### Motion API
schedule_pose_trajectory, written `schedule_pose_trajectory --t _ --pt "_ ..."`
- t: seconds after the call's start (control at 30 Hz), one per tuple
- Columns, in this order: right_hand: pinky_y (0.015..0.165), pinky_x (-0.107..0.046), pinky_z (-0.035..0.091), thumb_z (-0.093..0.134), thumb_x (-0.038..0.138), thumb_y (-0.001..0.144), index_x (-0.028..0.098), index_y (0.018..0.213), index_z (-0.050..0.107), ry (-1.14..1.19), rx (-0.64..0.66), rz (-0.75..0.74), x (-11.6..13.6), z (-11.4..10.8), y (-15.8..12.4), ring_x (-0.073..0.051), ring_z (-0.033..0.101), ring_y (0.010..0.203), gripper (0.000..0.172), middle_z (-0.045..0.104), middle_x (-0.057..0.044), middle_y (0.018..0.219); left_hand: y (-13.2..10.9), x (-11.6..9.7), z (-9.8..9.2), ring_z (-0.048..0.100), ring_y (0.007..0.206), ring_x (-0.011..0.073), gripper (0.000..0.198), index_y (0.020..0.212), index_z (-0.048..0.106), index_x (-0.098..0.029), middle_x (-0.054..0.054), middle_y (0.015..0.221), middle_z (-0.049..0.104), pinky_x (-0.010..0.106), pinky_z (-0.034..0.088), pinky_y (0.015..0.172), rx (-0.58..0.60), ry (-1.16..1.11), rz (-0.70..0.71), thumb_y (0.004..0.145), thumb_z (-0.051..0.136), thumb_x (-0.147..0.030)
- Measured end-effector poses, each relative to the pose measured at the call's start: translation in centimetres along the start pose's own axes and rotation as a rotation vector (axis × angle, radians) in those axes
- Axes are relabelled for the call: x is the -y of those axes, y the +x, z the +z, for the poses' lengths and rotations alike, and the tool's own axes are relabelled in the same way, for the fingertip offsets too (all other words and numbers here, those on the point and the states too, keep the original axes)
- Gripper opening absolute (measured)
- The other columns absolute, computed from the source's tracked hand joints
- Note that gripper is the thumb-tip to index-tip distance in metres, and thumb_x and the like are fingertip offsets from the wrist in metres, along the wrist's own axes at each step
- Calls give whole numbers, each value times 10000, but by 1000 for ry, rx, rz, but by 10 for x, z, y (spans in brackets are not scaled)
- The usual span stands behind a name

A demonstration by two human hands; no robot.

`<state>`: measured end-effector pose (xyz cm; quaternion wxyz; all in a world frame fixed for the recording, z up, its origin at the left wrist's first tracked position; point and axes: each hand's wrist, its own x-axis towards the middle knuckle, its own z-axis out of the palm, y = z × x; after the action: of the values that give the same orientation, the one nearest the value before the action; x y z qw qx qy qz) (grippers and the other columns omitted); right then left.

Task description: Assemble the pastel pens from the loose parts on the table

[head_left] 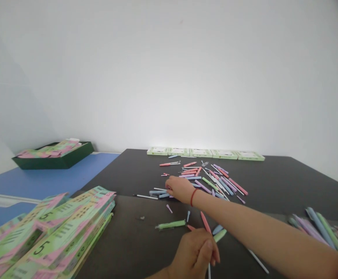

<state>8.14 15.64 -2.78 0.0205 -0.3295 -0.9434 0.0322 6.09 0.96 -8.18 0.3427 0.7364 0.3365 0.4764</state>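
My left hand [196, 252] is closed low in front of me, its fingers curled round a red pen barrel [205, 222] that sticks out past the knuckles. A second red piece [191, 228] shows beside it, and a white refill [209, 271] appears below the fingers. My right hand [182, 189], with a red cord at the wrist, reaches across into the scattered pen parts. Its fingers are bent down beside blue barrels [158, 192]; what they pinch, if anything, is hidden. A green pen barrel with a clear end [171, 224] lies just beyond my left hand.
Loose pen parts [221, 182] cover the middle of the black table [113, 170]. Flat light-green boxes [200, 153] line its back edge. Printed packets [78, 228] are stacked at left, a dark green tray [45, 162] behind them. More barrels [325, 228] are at right.
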Motion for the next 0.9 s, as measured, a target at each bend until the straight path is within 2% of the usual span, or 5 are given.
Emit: schedule_pose_trajectory --t 0.3,0.53,0.63,0.8,0.9 --pt "850 -407 484 572 275 902 139 1034 613 46 -32 -80 8 3 16 -214 588 1002 194 617 -76 1104 4 -2 0 523 564 158 609 586 504 -197 51 514 547 274 427 675 18 23 21 951 134 -514" --pt "604 -235 404 537 198 834 166 907 597 172 -95 -27 -25 -56 -79 -141 573 674 100 647 -15 770 4 1 1 509 568 151 552 576 472 -201 35 518 531 280 405 706 26 61 78 957 170 -463" --pt "509 -193 360 487 230 853 175 870 576 476 -34 85 -41 -71 -128 -101 504 549 106 562 38 637 3 -1 0 494 590 145 473 599 484 -184 19 562 511 278 382 694 -3 32 -34 952 262 -406" --pt "470 -180 335 519 286 830 181 863 547 857 -5 293 -43 -63 -174 -72 417 468 114 443 79 592 1 -12 -1 492 718 151 118 894 529 -170 27 798 553 263 388 690 -93 -146 -199 874 425 -222" --pt "473 -179 310 534 212 803 178 845 556 834 -40 264 -23 -51 -182 -78 400 493 59 438 75 585 1 -15 -1 529 908 187 323 1161 466 -180 76 1041 588 303 396 828 -53 -159 -117 839 486 -172"
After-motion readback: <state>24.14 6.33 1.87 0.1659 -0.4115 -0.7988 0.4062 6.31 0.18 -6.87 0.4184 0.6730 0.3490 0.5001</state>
